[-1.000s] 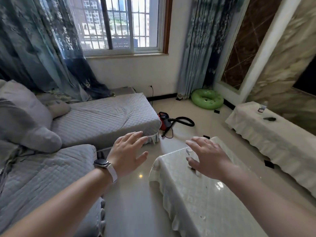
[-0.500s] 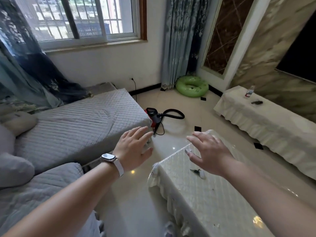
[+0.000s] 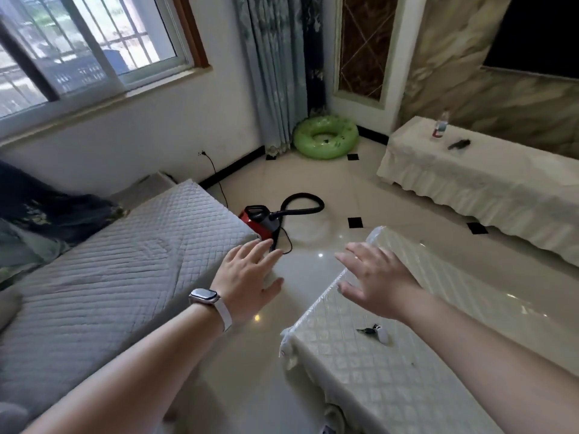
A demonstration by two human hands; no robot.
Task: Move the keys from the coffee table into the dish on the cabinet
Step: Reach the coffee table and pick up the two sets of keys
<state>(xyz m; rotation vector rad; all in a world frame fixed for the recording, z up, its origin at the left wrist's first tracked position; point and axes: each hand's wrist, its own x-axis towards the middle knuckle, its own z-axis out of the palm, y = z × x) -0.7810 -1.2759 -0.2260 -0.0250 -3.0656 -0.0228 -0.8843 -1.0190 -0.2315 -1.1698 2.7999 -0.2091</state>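
A small bunch of dark keys with a white tag [image 3: 374,332] lies on the coffee table [image 3: 369,380], which has a shiny quilted white cover. My right hand [image 3: 377,281] hovers open above the table's far part, beyond the keys and not touching them. My left hand [image 3: 247,277], with a watch on the wrist, is open over the floor between sofa and table. The cloth-covered cabinet [image 3: 488,186] stands at the far right. I see no dish on it.
A grey quilted sofa [image 3: 119,277] fills the left. A red vacuum cleaner [image 3: 261,219] with a black hose sits on the tiled floor ahead. A green swim ring [image 3: 326,137] lies in the corner. A bottle [image 3: 440,125] and a dark object [image 3: 459,144] rest on the cabinet.
The view has tilted down and turned right. Both hands have stayed open and spread. The keys, earlier hidden under my right hand, now show nearer than it.
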